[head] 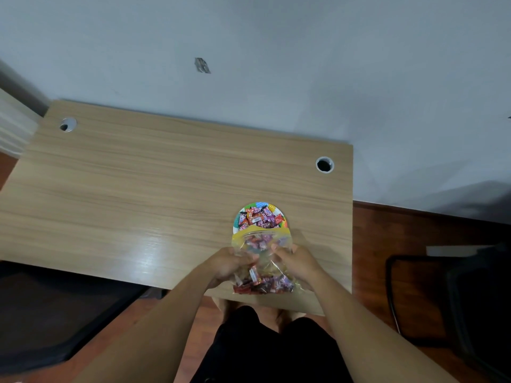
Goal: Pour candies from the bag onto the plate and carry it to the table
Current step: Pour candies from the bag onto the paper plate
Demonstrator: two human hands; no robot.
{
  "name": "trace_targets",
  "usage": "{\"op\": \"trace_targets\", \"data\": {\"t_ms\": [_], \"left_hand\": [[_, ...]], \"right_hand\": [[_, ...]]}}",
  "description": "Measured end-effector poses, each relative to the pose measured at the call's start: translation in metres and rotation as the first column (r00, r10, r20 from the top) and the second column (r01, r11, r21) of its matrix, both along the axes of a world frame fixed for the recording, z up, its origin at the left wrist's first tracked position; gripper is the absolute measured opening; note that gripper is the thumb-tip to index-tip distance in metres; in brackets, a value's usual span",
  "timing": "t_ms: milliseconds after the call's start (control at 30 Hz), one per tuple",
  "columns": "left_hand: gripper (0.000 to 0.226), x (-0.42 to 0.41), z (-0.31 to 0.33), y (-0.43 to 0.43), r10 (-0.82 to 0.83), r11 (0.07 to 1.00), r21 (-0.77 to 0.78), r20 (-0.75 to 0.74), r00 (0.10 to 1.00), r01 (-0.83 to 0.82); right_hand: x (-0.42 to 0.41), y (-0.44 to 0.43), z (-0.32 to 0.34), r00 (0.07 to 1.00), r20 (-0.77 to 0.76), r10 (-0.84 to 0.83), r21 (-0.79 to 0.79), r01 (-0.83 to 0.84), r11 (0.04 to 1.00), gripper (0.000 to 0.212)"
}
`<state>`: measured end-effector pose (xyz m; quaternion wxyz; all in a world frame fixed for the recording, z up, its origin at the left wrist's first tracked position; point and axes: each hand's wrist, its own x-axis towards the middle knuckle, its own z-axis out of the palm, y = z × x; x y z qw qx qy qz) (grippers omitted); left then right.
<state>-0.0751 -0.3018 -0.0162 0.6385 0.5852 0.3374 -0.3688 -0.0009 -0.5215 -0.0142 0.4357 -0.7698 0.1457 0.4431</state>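
A clear plastic candy bag (262,261) with a yellow zip edge hangs over the near right part of the wooden desk (138,189). Its open mouth points away from me and overlaps the near rim of a small colourful paper plate (238,215). A heap of red, purple and orange wrapped candies (260,217) lies on the plate. More candies sit in the bag's lower end by the desk edge. My left hand (228,265) grips the bag's left side and my right hand (297,262) grips its right side.
The desk has two round cable holes, one at the far left (67,124) and one at the far right (324,164). A grey wall runs behind it. A dark chair (456,299) stands to the right on the wooden floor, and a dark mat (55,313) lies at left.
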Motion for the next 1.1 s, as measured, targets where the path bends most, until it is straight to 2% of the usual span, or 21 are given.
{"op": "trace_targets", "data": {"t_ms": [233, 433, 567, 633, 800, 933, 1000, 1100], "left_hand": [[0.042, 0.002, 0.01, -0.001, 0.019, 0.995, -0.092, -0.051, 0.999, -0.024], [0.048, 0.001, 0.016, 0.0, -0.02, 0.996, -0.082, -0.04, 0.999, 0.017], [0.073, 0.002, 0.025, -0.001, 0.008, 0.999, -0.046, -0.052, 0.999, -0.01], [0.077, 0.003, 0.028, 0.0, 0.058, 0.997, -0.042, -0.07, 0.996, -0.061], [0.061, 0.002, 0.033, 0.005, 0.203, 0.979, -0.031, -0.011, 0.979, -0.203], [0.05, 0.0, 0.031, 0.014, 0.267, 0.962, 0.03, 0.094, 0.959, -0.271], [0.045, 0.0, 0.032, 0.021, 0.31, 0.947, 0.037, 0.157, 0.938, -0.319], [0.034, 0.002, 0.041, 0.032, 0.391, 0.916, -0.012, 0.242, 0.888, -0.401]], "right_hand": [[0.0, -0.002, 0.0, 0.998, 0.007, -0.059, 0.0, 0.059, 0.998, 0.045], [0.0, -0.006, -0.002, 0.998, 0.041, -0.051, -0.003, 0.051, 0.999, 0.042], [0.0, -0.006, 0.001, 0.998, 0.046, -0.047, 0.024, 0.046, 0.999, 0.043], [0.0, -0.004, 0.003, 0.997, 0.041, -0.069, 0.048, 0.067, 0.997, 0.044], [0.002, 0.001, 0.014, 0.995, 0.047, -0.088, 0.103, 0.083, 0.991, 0.045], [0.004, 0.008, 0.025, 0.993, 0.081, -0.092, 0.18, 0.076, 0.981, 0.06], [0.006, 0.013, 0.029, 0.991, 0.099, -0.093, 0.18, 0.074, 0.981, 0.057], [0.009, 0.023, 0.036, 0.986, 0.115, -0.117, 0.198, 0.093, 0.976, 0.04]]}}
